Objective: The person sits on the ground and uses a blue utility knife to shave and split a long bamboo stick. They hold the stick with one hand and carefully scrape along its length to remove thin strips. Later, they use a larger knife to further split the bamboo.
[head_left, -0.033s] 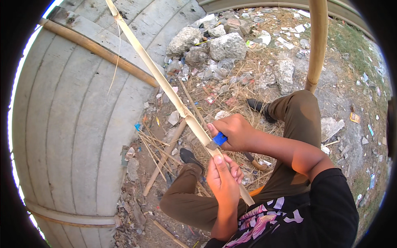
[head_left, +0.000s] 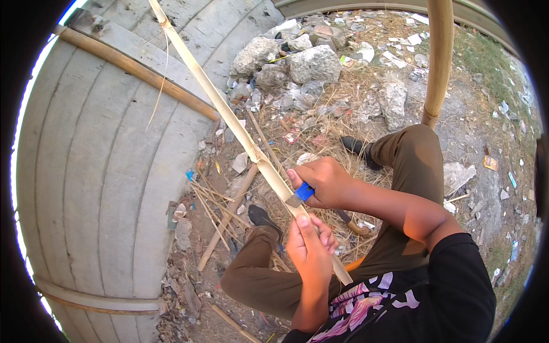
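Both hands engaged on split bamboo strip, blade bearing on its channel

Right hand (head_left: 327, 182): fingers curled tight around a small tool with a blue grip (head_left: 305, 191), thumb extended along its near side. Its short grey blade (head_left: 294, 201) lies against the hollow face of the split bamboo strip (head_left: 238, 130). Left hand (head_left: 309, 246): fingers clamped on the same strip just below the blade, thumb pressed on the upper face. The strip runs diagonally from the person's waist to the upper left; contact of its lower end with the shirt (head_left: 372, 306) cannot be determined. 1 thin fibre (head_left: 161, 86) hangs from its far portion.

Beneath: 2 dark shoes (head_left: 264, 220) on littered ground, with thin split sticks (head_left: 211, 197) and a thicker bamboo length (head_left: 231, 220) lying left of the hands. A curved brown item (head_left: 355, 227), partly hidden, lies below the right forearm.

Perimeter: grey panelled surface (head_left: 86, 171) at left, rubble stones (head_left: 316, 64) ahead, upright bamboo pole (head_left: 439, 63) at right
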Tool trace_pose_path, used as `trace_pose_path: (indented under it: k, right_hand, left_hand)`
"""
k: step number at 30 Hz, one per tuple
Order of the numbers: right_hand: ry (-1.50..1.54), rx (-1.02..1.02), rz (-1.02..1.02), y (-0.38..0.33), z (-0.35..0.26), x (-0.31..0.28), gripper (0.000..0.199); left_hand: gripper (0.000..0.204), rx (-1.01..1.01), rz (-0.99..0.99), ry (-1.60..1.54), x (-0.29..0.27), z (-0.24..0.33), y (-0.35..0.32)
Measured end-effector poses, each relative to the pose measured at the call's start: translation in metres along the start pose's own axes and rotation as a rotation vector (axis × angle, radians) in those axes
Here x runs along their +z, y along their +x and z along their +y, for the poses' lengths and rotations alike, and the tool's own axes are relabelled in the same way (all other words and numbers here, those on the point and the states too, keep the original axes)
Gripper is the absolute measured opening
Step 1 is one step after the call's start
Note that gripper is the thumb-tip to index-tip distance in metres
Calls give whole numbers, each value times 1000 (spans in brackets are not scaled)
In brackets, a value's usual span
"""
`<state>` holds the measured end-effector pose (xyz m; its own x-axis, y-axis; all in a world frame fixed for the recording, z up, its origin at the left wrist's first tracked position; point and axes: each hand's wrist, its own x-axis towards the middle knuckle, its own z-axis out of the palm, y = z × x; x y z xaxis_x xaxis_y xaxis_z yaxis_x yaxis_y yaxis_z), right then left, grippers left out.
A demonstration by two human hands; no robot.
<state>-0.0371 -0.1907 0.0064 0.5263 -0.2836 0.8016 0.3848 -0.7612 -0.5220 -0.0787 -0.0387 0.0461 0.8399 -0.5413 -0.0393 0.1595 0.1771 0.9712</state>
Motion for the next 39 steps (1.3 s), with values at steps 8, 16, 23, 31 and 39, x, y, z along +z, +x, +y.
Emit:
trace_pose_path:
  k: [8,16,23,31,39]
  right_hand:
    - [40,314,195,25,35,-27,28]
    - [-21,-44,35,10,-3,-18,29]
    - [-33,-12,33,1,-1,-2,30]
    - [-81,134,57,11,-1,-15,33]
    - [140,254,-145,9,4,-8,33]
  left_hand:
    - [31,-266,-188,-60,13,-23,-46]
    - [31,24,-52,1,11,0,-11]
    - [32,44,-8,32,0,0,-6]
    - [34,-7,-113,-47,5,-7,-17]
    - [33,-24,-97,-88,-1,-14,-17]
